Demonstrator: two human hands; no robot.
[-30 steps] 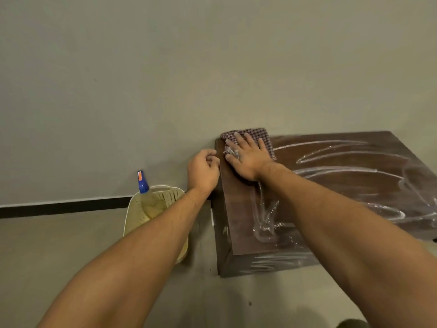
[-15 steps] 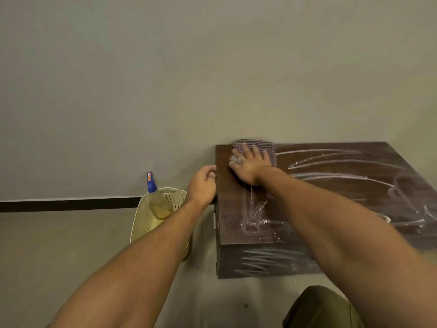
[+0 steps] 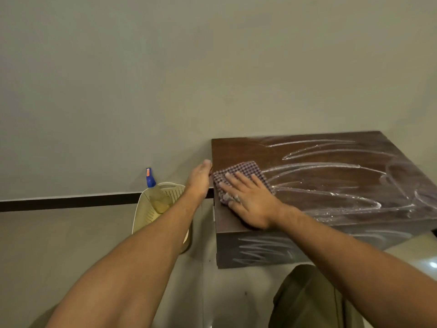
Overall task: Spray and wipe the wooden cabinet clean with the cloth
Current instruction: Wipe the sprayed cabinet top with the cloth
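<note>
The dark brown wooden cabinet (image 3: 331,181) is set lengthwise along the wall; the purple checked cloth (image 3: 241,170) is pressed near its left end under the flat, spread fingers of the right hand (image 3: 250,204). The left hand (image 3: 199,181) is laid against its left edge, grip unclear. A blue-capped spray bottle (image 3: 151,181) is stood upright in a cream perforated basket (image 3: 146,209)

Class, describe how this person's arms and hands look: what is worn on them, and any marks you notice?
Both arms are bare to the frame's edge: no sleeves, gloves or watch show. The left hand bears nothing. On the right hand, one of the fingers carries a pale, shiny spot, perhaps a ring or foam. Olive-green clothing shows below.
</note>
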